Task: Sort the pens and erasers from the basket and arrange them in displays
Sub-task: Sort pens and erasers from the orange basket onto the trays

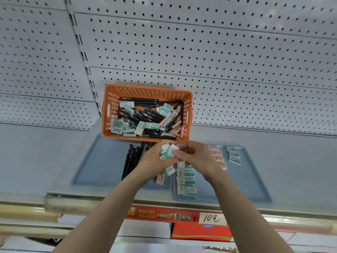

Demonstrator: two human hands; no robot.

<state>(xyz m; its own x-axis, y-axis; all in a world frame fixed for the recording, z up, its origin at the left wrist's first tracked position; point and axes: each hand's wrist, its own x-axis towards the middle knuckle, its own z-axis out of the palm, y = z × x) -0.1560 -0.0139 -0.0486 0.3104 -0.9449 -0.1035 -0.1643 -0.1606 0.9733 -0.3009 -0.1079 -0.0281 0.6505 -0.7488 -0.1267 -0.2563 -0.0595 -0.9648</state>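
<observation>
Your basket (106, 114) is orange, pens (144, 114) black, erasers (186, 179) white-teal and pink, trays (98, 161) grey-blue, pegboard (200, 52) white, black-dotted.

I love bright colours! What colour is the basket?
Orange. The basket shows best in the head view.

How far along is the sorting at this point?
Partly done. Done: a row of black pens lies on the left blue plastic tray; the right blue plastic tray holds columns of white-and-teal erasers, pink erasers and small teal erasers. In hand: the left hand grips a bunch of erasers, the right hand pinching one. Left: the orange plastic basket is well filled with pens and erasers.
</observation>
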